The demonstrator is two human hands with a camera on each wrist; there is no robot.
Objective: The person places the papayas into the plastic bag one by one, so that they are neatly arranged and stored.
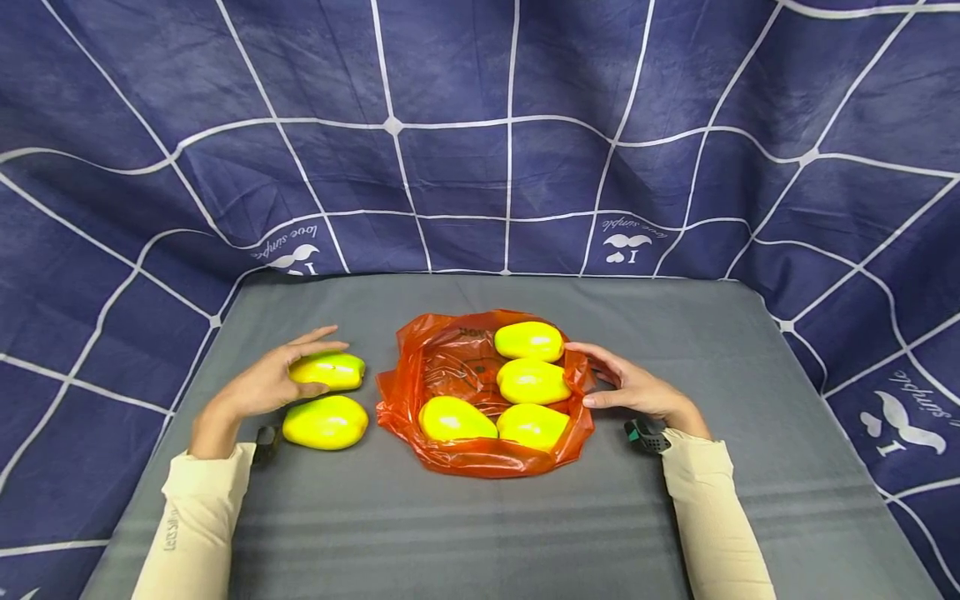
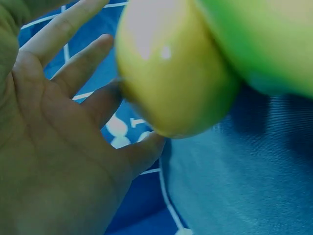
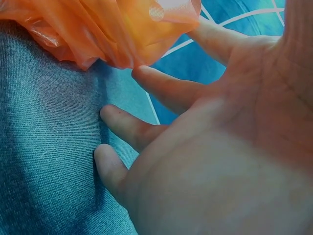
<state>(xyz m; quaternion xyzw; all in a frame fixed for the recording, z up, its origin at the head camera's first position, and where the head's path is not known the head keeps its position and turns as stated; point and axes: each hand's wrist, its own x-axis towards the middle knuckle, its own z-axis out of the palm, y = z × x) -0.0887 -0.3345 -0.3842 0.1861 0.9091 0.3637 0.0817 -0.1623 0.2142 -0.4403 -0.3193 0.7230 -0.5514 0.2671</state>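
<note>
My left hand (image 1: 258, 385) spans a yellow-green oblong fruit (image 1: 336, 372) at the left, fingers stretched along its far side and thumb in front. In the left wrist view its spread fingers reach the edge of the smooth fruit (image 2: 171, 73). Just nearer lies a second such fruit (image 1: 327, 423). An orange-red plastic bag (image 1: 401, 400) lies mid-table with its mouth spread wide, several of the same fruits (image 1: 532, 381) inside. At its right rim, my right hand (image 1: 637, 390) has fingertips right at the plastic. The right wrist view shows those fingers spread beside the bag (image 3: 107, 34).
A grey cloth (image 1: 465, 533) covers the table. Behind it and at both sides hangs a dark blue curtain (image 1: 450, 175) with white grid lines. Each wrist wears a dark band, the right band (image 1: 647, 437) having a green part.
</note>
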